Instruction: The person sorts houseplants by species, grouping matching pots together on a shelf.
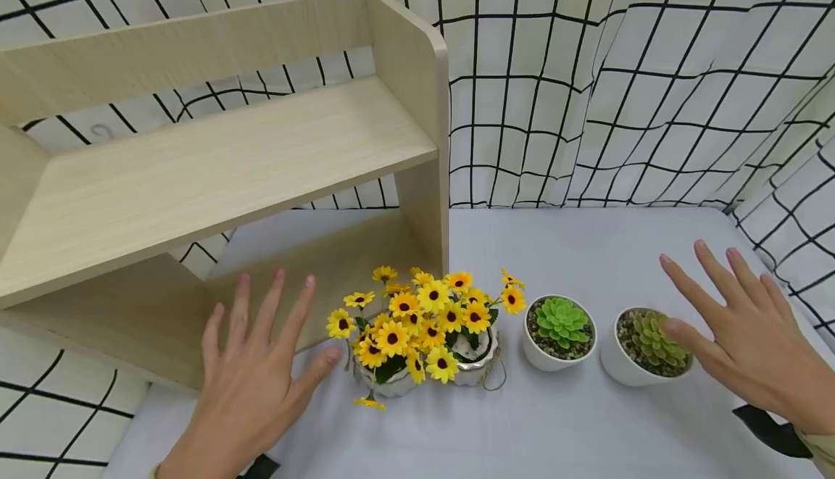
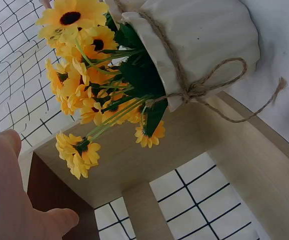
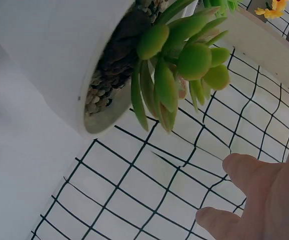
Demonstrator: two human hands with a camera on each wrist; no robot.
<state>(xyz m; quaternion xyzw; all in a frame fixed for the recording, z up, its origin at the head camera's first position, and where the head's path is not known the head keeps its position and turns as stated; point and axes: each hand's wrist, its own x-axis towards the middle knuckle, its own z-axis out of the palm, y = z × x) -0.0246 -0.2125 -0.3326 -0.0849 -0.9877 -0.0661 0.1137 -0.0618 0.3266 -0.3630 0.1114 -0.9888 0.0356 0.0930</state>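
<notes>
Fingers spread and holding nothing, my left hand hovers in front of the wooden shelf, left of two pots of yellow artificial sunflowers. In the left wrist view, a white ruffled flower pot has a twine bow tied round it. My right hand, also spread and empty, is at the right beside a white pot with a dull green succulent; its thumb overlaps the plant in the head view. That succulent appears close up in the right wrist view. A bright green succulent stands in another white pot between the sunflowers and it.
A pale wooden two-tier shelf stands at the left, its right end panel behind the sunflowers. The pots stand on a white-covered table. White cloth with a black grid hangs behind and at the sides.
</notes>
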